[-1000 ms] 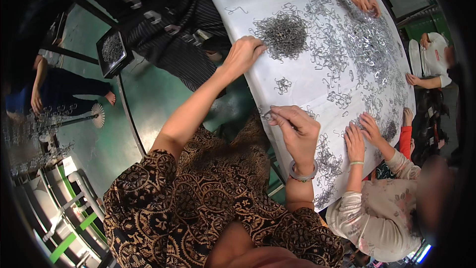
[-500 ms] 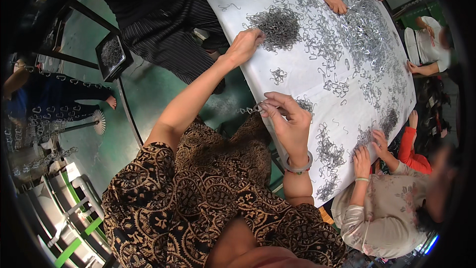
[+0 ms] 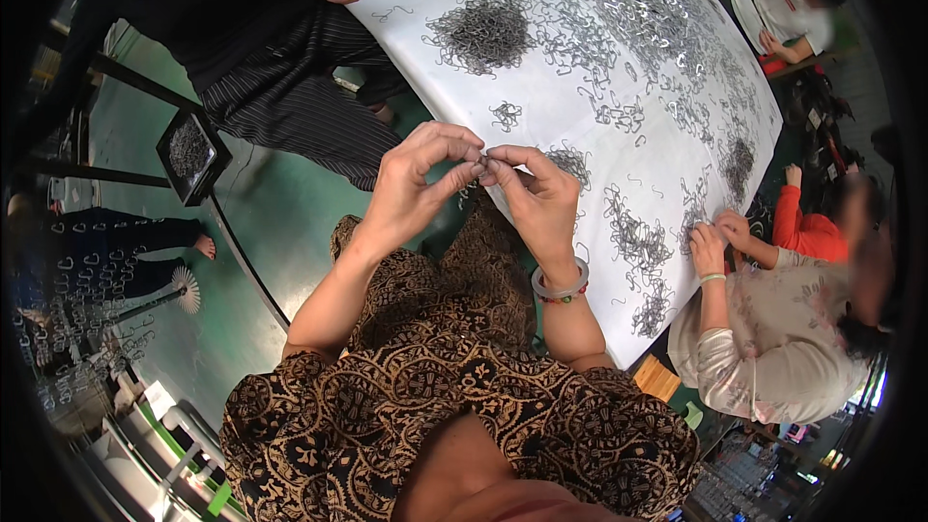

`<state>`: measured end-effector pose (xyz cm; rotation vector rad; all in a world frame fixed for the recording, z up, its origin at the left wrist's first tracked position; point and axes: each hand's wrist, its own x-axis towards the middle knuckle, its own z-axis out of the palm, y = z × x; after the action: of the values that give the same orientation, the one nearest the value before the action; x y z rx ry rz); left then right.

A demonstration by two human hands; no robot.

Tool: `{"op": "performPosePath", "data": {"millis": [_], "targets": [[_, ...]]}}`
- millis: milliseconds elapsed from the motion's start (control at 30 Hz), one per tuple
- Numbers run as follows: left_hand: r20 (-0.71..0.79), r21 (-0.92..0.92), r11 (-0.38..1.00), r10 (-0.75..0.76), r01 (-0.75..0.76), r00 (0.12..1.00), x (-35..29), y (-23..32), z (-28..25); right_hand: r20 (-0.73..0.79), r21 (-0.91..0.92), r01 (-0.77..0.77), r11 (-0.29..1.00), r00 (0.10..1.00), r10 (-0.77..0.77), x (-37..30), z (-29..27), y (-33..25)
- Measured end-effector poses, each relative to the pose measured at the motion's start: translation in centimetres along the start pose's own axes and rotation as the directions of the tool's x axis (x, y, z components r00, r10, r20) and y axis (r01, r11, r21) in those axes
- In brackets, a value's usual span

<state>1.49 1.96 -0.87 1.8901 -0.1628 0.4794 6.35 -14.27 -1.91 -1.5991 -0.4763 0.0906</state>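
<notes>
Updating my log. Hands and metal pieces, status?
Left hand, right hand: fingers pinched together. Small metal piece between them, mostly hidden. Hook pile on white table beyond.

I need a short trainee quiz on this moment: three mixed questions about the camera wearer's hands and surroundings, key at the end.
1. Multiple choice: where is the black tray?
A) On the white table
B) Off the table, to its left
C) In the wearer's lap

2. True or false: the wearer's left hand and right hand meet at a small metal piece.

3. Fill in: the pale bangle is on the wearer's ____ wrist.

Key: 1. B; 2. True; 3. right.
</notes>
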Motion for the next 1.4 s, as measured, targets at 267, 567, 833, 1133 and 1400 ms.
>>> {"op": "performPosePath", "data": {"millis": [267,567,833,1133,1400], "targets": [[-0.168,-0.068,0.997,-0.052,0.041,0.984,-0.5,-0.2,2.1,0.029,-0.133,0.116,0.984,0.993,-0.113,0.3,0.4,-1.2],[-0.134,-0.186,0.978,-0.123,0.097,0.983,-0.4,-0.2,1.6,-0.267,-0.515,-0.158,0.843,0.963,0.017,7.1,-12.6,6.0],[-0.114,-0.161,0.968,-0.214,0.195,0.97,-0.3,-0.2,1.5,-0.161,-0.894,-0.128,0.428,0.986,-0.039,10.3,-18.0,16.2],[-0.119,-0.076,0.987,-0.149,0.141,0.982,-1.1,-1.4,1.3,-0.111,-0.538,0.066,0.84,0.983,-0.149,7.9,-11.0,4.8],[-0.022,-0.013,0.999,-0.045,0.045,0.999,-0.8,-1.6,1.7,0.388,-0.328,0.26,0.908,0.914,-0.122,3.5,-2.6,-5.5]]}}
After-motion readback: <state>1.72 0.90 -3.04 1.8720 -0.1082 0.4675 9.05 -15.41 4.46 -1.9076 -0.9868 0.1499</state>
